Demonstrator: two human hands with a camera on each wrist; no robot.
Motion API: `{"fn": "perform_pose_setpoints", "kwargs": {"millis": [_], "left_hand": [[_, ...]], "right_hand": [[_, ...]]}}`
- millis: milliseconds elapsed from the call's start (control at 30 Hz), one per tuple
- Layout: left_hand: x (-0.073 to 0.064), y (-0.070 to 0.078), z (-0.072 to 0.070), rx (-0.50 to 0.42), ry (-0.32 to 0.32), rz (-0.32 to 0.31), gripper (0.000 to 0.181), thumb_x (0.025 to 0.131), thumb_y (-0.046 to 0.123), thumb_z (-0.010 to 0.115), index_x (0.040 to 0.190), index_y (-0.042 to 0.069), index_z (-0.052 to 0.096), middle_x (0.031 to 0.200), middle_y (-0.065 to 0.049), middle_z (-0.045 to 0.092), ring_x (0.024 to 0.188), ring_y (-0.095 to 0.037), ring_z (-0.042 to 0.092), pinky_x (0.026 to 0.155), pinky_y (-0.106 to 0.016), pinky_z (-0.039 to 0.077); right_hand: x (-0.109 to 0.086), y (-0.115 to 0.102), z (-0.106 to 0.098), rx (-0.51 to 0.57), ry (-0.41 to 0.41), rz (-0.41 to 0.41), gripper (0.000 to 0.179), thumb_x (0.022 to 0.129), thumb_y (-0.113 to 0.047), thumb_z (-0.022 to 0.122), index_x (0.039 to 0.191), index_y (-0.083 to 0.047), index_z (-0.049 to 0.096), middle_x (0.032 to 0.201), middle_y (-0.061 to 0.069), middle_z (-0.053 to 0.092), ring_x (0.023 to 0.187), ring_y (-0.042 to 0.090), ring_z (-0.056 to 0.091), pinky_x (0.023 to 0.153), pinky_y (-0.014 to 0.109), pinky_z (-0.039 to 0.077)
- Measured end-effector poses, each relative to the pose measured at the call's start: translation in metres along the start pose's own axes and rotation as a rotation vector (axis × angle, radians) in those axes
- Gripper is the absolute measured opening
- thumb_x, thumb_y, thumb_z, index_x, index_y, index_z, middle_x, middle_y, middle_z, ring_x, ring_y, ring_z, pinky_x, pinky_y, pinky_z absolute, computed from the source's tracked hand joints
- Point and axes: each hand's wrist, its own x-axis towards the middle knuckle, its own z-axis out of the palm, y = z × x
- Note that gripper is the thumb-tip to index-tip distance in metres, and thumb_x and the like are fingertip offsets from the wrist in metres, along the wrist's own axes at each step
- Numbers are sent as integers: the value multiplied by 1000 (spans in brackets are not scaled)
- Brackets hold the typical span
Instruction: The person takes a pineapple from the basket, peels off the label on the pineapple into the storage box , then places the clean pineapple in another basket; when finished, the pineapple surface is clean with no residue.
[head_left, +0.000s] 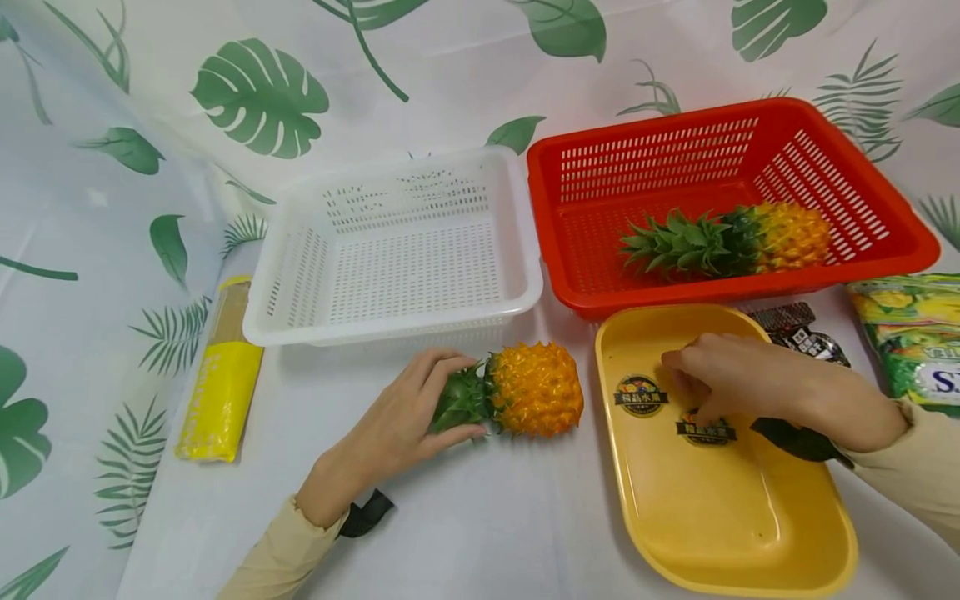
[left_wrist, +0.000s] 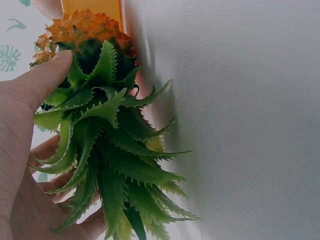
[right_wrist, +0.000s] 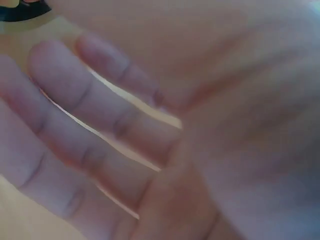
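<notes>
On the white table lies a small orange pineapple (head_left: 536, 390) with a green leafy crown (left_wrist: 120, 150). My left hand (head_left: 405, 408) holds it by the crown, thumb on the near side and fingers round the far side. My right hand (head_left: 720, 379) is inside the yellow basin (head_left: 735, 517), its fingers loosely bent downward by a round dark label (head_left: 705, 430). Another such label (head_left: 641, 396) is on the basin floor to its left. In the right wrist view the fingers (right_wrist: 100, 105) look relaxed, with nothing seen between them; the thumb tip is hidden.
A white perforated basket (head_left: 397, 250) stands at the back left. Beside it, a red basket (head_left: 645, 150) contains another pineapple (head_left: 787, 237). A yellow packet (head_left: 221, 392) lies far left, a green-yellow packet (head_left: 915, 333) far right. Dark labels (head_left: 806, 337) lie behind the basin.
</notes>
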Motion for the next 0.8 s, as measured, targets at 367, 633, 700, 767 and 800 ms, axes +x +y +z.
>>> {"fn": "perform_pose_setpoints", "kwargs": {"millis": [367,633,700,767,800], "left_hand": [[0,-1,1,10,13,18,79,85,36,89,143,0,49,137,-14,52,125,-28,55,109,-40,49],[1,1,0,5,1,13,79,84,37,89,140,-1,49,137,-14,52,126,-28,55,111,-39,47],[1,1,1,5,4,16,79,84,37,90,140,-1,49,136,-15,53,126,-28,55,111,-40,47],[1,2,1,3,8,20,79,83,37,90,139,-1,49,136,-15,53,126,-28,55,111,-40,48],[1,2,1,3,10,23,79,83,36,90,139,-1,49,136,-15,53,125,-28,56,110,-41,48]], "right_hand": [[-2,-6,2,83,-85,46,55,64,-9,97,83,-20,46,69,-7,37,61,6,31,57,26,24],[-6,-29,-17,-36,26,-36,39,83,-35,89,90,-22,52,71,-10,43,59,3,37,53,23,31],[-6,-39,-25,-31,76,-67,33,88,-35,86,92,-23,56,72,-12,46,58,2,39,52,22,34],[-5,-49,-31,-28,147,-118,27,91,-33,83,96,-24,59,77,-14,48,63,0,43,55,21,41],[-4,-54,-34,-22,183,-142,24,92,-33,82,99,-25,60,81,-15,49,67,0,45,58,20,44]]}}
